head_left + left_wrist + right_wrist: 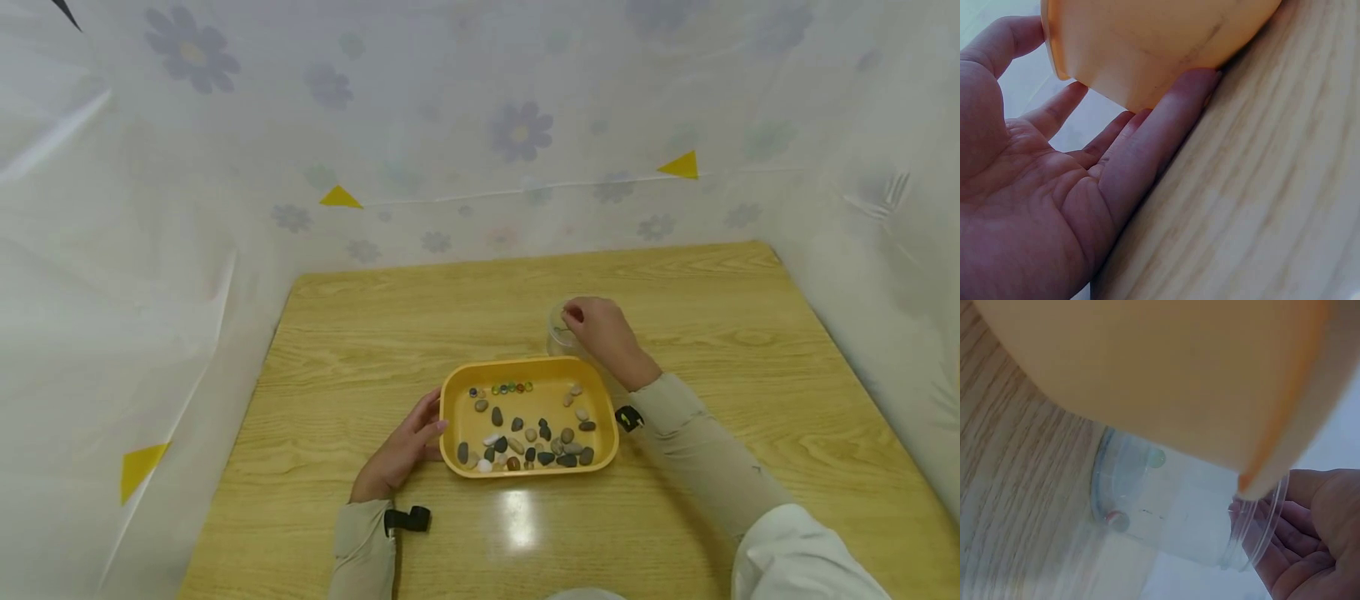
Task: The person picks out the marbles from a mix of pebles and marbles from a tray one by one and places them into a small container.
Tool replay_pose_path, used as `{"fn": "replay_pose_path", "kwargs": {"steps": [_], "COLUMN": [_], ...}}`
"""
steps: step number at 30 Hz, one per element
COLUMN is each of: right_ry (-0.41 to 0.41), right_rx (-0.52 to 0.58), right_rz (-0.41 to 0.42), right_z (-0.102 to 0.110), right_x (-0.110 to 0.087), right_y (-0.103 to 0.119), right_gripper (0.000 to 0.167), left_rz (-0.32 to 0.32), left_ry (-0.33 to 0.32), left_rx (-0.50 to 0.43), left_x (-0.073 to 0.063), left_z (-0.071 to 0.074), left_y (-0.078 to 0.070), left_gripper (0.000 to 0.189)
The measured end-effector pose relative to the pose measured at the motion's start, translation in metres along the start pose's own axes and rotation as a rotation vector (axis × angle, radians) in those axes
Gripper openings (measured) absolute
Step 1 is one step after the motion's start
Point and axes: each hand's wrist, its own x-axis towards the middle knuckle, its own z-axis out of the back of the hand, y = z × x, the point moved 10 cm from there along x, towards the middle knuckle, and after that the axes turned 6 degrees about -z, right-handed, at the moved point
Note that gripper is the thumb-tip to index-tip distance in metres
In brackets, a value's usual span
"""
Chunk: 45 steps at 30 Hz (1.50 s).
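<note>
A yellow plastic tray [540, 372] stands on the table with small stones and glass marbles in it. My left hand [401, 446] holds the tray's left side, thumb on the rim and fingers against the outer wall, as the left wrist view also shows. Behind the tray is a clear plastic jar [1191, 506]. At its mouth is my right hand [606, 333], with fingertips bent in over the rim; I cannot tell whether they pinch anything. Low inside the jar are a greenish marble [1157, 457] and a red-and-white marble [1117, 520].
In the tray, a row of marbles [512, 387] lies near the back wall, and most stones [567, 448] gather toward the front. The wooden table [360, 333] is enclosed by pale flowered sheeting [450, 125]. A whitish rounded edge [585, 594] shows at the bottom of the head view.
</note>
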Motion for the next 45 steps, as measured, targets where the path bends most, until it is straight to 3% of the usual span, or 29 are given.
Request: {"fn": "replay_pose_path", "kwargs": {"steps": [20,45], "right_ry": [-0.010,-0.060], "right_rx": [0.008,0.035], "right_rz": [-0.013,0.035], "right_z": [-0.010,0.011], "right_x": [0.004,-0.005], "right_y": [-0.010,-0.003], "right_gripper": [0.021,0.022], "left_rz": [0.003,0.002], "left_ry": [0.007,0.001], "left_rx": [0.002,0.007], "left_x": [-0.001,0.000], "left_z": [-0.002,0.001], "left_y": [-0.001,0.001], "left_gripper": [0.051,0.051]}}
